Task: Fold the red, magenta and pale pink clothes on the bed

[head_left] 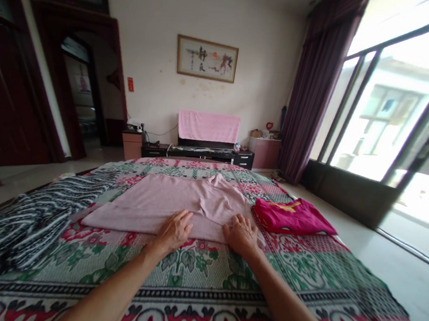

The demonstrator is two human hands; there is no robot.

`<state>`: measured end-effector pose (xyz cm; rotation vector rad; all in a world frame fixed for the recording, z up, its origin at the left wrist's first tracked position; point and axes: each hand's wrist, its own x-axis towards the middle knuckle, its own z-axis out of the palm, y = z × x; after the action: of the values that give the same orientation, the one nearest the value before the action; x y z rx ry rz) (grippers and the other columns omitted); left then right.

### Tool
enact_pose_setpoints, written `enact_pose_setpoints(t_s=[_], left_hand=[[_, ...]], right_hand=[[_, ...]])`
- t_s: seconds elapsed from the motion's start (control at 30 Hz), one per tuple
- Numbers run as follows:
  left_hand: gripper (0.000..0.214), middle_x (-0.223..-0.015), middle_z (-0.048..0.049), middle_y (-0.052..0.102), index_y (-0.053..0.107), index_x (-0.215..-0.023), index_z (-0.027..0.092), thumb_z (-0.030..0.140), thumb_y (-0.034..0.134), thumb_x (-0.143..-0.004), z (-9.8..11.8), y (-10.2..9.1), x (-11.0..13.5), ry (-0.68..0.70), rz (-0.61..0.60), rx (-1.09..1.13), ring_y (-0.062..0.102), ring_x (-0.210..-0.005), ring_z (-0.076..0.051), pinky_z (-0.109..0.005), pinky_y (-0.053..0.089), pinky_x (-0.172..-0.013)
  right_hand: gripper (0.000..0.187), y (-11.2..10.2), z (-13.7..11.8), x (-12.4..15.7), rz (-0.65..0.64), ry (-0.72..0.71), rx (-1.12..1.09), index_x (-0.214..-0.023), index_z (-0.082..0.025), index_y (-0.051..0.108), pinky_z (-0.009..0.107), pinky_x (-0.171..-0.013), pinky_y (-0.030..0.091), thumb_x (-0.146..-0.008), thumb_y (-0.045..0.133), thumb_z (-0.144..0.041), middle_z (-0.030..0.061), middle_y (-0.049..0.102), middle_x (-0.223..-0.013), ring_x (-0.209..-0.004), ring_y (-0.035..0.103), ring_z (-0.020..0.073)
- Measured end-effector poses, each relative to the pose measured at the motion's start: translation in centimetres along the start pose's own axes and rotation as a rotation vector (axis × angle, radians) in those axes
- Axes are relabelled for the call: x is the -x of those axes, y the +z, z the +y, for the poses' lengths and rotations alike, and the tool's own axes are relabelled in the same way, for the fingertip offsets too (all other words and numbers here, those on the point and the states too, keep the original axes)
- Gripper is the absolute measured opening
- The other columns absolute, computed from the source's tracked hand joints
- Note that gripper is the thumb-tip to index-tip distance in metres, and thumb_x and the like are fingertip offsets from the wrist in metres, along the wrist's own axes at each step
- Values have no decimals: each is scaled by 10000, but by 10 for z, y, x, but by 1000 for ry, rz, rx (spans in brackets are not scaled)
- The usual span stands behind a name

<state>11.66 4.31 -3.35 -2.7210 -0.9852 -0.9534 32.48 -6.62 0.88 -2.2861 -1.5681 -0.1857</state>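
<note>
A pale pink garment [164, 196] lies spread on the patterned cloth [194, 276], its near edge running straight and a few wrinkles showing right of its middle. My left hand [176, 229] rests on that near edge with the fingers laid on the fabric. Further right, my right hand [243, 233] lies flat with its fingers spread on the same garment, close to its right end. Neither hand grips the fabric visibly. Just beyond the right end sits a folded magenta garment [295, 217] with a yellow detail on top.
A black-and-white striped garment [40, 213] lies rumpled at the left. Behind the covered surface stands a low dark cabinet [243, 159] below a pink cloth [208, 126]. Glass doors [380, 111] and a purple curtain [309, 94] line the right side.
</note>
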Motion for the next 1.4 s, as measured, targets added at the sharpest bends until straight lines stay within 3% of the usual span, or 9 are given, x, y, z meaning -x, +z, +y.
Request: enact_pose_setpoints(t_s=[0.1, 0.27, 0.47, 0.6, 0.7, 0.83, 0.97, 1.2, 1.4], left_hand=[[300, -1093, -107, 633, 607, -1089, 153, 241, 484, -830, 3, -10, -1, -35, 2, 27, 590, -1014, -208, -334, 469, -925], [176, -897, -76, 655, 650, -866, 164, 253, 510, -805, -9, -35, -1, -136, -131, 15, 607, -882, -181, -288, 470, -835], [213, -901, -74, 679, 672, -858, 161, 251, 500, -771, -72, -85, 29, -296, -211, -81, 620, -870, -185, -291, 465, -837], [342, -1104, -62, 668, 681, -964, 190, 175, 494, -678, -122, -121, 63, -310, -276, -95, 607, -1017, -193, -290, 451, -921], [534, -1273, -49, 590, 658, -1092, 205, 110, 458, -606, -146, -135, 80, -323, -361, -97, 539, -1171, -195, -295, 397, -1013], [652, -1346, -43, 527, 629, -1163, 198, 52, 400, -569, -155, -133, 85, -327, -399, -104, 491, -1233, -181, -310, 371, -1046], [622, -1277, -48, 588, 639, -1139, 172, 37, 374, -594, -158, -121, 85, -309, -286, -155, 548, -1166, -164, -308, 390, -1036], [408, -1083, -38, 696, 698, -963, 212, 159, 372, -723, -172, -108, 88, -267, -69, -181, 625, -1016, -190, -331, 461, -952], [378, -1022, -2, 715, 704, -914, 241, 182, 380, -729, -170, -107, 84, -320, -21, -177, 636, -965, -176, -284, 473, -914]], right_hand=[[307, -4, -1, -1, 59, -141, -57, -1056, -158, 608, 390, -913, 349, -817, 469, -291, 135, 559, -1196, -1102, 481, 260], [196, -13, -5, 0, -90, -473, -219, -830, -174, 662, 258, -786, 410, -790, 488, -256, 53, 633, -868, -833, 568, 158], [326, -19, 7, -8, -211, -556, -226, -970, -178, 671, 320, -855, 433, -691, 618, -338, 82, 640, -1001, -913, 574, 205], [423, -27, 17, -13, -362, -590, -195, -1033, -198, 662, 356, -905, 429, -632, 670, -330, 98, 627, -1056, -968, 567, 233], [415, -32, 19, -13, -404, -609, -173, -1044, -194, 659, 359, -923, 416, -642, 658, -301, 108, 617, -1067, -989, 560, 241], [407, -33, 16, -10, -401, -610, -142, -1049, -194, 640, 355, -930, 399, -642, 629, -206, 101, 606, -1071, -1002, 549, 235], [436, -26, 16, -9, -377, -555, -109, -1030, -183, 620, 334, -907, 394, -607, 568, -91, 94, 588, -1090, -1001, 538, 220], [404, -8, 22, -13, -212, -503, -111, -943, -183, 622, 259, -840, 383, -639, 416, -14, 66, 599, -1003, -955, 549, 175], [421, -10, 26, -16, -287, -505, -80, -972, -170, 615, 274, -872, 371, -613, 462, -11, 85, 583, -1048, -995, 528, 197]])
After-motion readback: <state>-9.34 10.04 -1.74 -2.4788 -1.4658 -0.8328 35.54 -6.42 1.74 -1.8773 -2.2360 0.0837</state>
